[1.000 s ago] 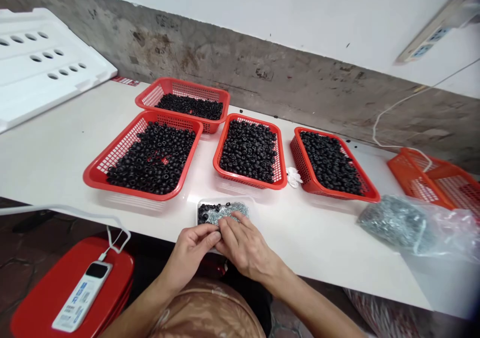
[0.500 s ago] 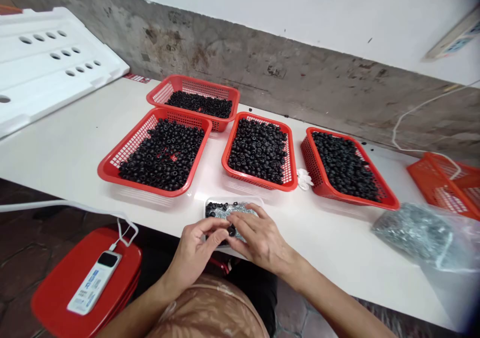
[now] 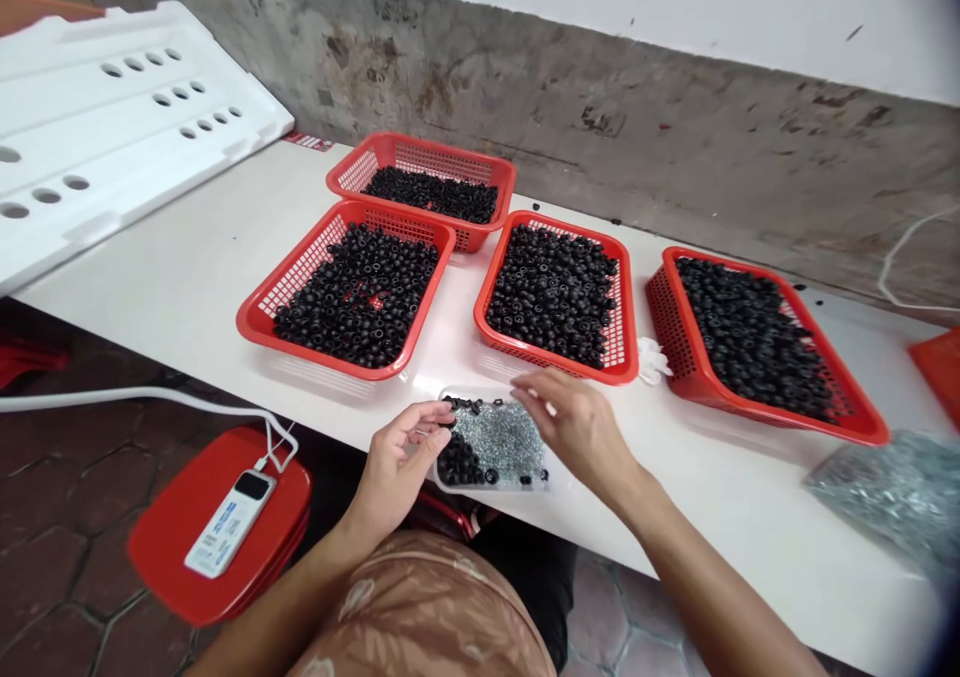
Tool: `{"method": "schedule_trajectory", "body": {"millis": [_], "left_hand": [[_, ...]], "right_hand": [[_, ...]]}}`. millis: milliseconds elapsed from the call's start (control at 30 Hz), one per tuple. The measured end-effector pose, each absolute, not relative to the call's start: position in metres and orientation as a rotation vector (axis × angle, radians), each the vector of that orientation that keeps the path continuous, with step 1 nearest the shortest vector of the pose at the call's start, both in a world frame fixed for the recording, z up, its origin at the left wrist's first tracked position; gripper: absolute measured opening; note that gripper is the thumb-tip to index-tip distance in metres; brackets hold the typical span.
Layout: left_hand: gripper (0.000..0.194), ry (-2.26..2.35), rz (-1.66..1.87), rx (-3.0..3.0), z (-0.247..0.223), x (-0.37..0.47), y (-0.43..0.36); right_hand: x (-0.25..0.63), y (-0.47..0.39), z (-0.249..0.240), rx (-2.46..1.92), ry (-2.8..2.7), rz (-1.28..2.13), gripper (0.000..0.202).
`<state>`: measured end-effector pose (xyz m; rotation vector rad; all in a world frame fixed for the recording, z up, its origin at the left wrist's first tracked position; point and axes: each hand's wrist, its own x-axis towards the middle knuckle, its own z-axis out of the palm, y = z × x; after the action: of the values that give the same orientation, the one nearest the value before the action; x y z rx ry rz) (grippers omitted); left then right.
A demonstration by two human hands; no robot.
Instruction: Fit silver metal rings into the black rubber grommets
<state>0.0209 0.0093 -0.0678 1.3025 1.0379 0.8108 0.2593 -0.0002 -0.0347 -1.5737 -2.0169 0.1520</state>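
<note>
A shallow clear tray (image 3: 541,485) sits at the table's front edge. Inside it, black ring-shaped parts (image 3: 459,465) gather on the left, and small shiny metal pieces (image 3: 499,435) fill the middle and right. My left hand (image 3: 405,457) is at the tray's left edge, fingers bent and thumb apart, with no part visible between them. Over the tray's right edge hovers my right hand (image 3: 577,427), its fingers loosely bent and apart, just in front of the middle red basket (image 3: 559,359). That basket is full of black round parts (image 3: 551,292).
More red baskets of black parts stand at left (image 3: 341,362), back (image 3: 450,149) and right (image 3: 757,422). A bag of metal pieces (image 3: 877,487) lies at right. A white foam panel (image 3: 142,147) leans at left. A power bank (image 3: 229,524) with a cable rests on a red stool (image 3: 176,557).
My hands have moved apart from the black part they held together. My right hand has moved right and up, toward the middle basket. The view has swung left.
</note>
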Motion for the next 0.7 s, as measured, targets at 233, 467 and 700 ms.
{"method": "schedule_trajectory", "body": {"millis": [233, 467, 700], "left_hand": [[0.029, 1.033, 0.792, 1.337, -0.073, 0.019, 0.009], [0.026, 1.021, 0.786, 1.399, -0.075, 0.017, 0.008], [0.025, 1.061, 0.764, 1.450, -0.075, 0.016, 0.007]], "right_hand": [[0.221, -0.015, -0.061, -1.710, -2.341, 0.708, 0.018], [0.209, -0.009, -0.054, -1.843, -2.444, 0.799, 0.018], [0.213, -0.008, -0.062, -1.911, -2.259, 0.789, 0.014]]}}
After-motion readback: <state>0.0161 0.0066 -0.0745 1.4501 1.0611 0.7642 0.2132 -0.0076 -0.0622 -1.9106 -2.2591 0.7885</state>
